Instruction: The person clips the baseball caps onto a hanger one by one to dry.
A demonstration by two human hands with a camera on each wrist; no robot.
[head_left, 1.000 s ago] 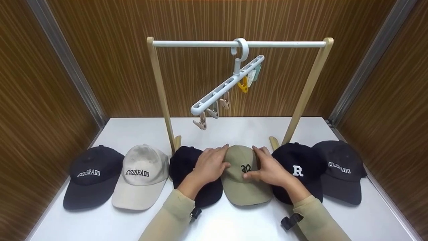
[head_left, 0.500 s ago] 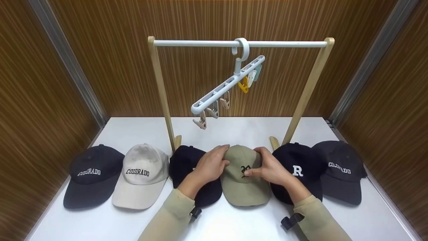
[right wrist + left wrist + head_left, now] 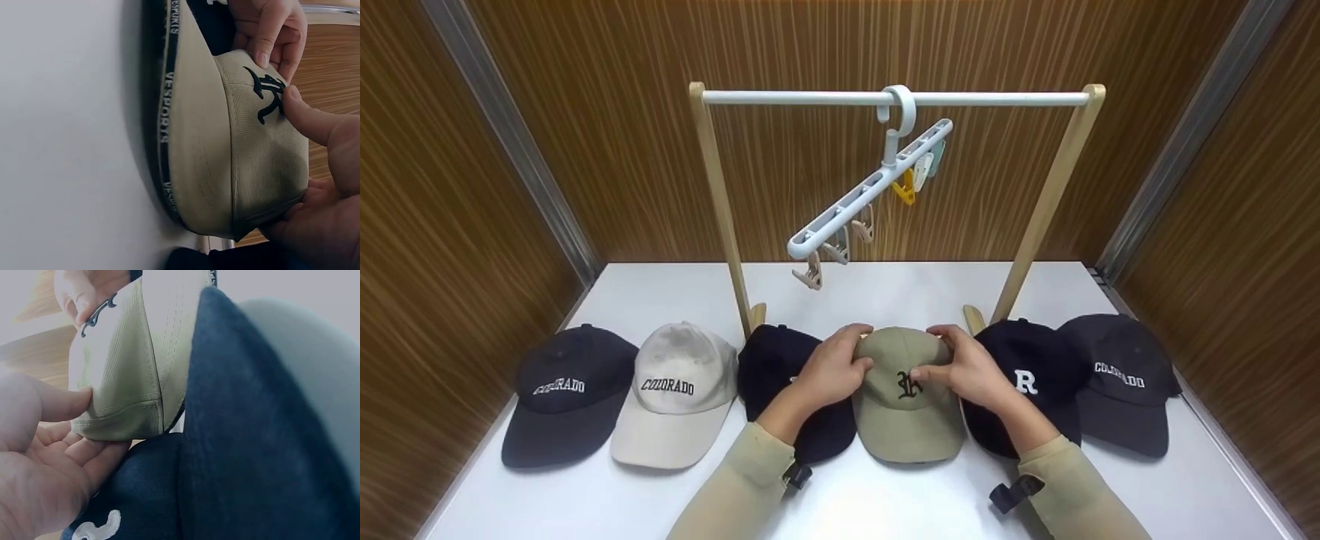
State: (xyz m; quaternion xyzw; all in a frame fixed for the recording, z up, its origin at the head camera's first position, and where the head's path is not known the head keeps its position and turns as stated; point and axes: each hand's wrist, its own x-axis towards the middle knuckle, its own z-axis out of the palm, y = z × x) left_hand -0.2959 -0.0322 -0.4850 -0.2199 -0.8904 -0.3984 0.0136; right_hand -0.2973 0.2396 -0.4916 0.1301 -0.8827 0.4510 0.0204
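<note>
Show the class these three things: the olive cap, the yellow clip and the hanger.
Olive cap (image 3: 910,424), head view, on its brim.
Yellow clip (image 3: 909,185), head view, on its body.
Hanger (image 3: 883,182), head view, on its bar.

Wood-grain walls (image 3: 607,172) and metal corner strips (image 3: 512,142) suggest a panelled booth.

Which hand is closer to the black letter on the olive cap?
The right. The right hand has its thumb at the edge of the black letter; the left hand grips the left side of the olive cap, apart from the letter.
</note>
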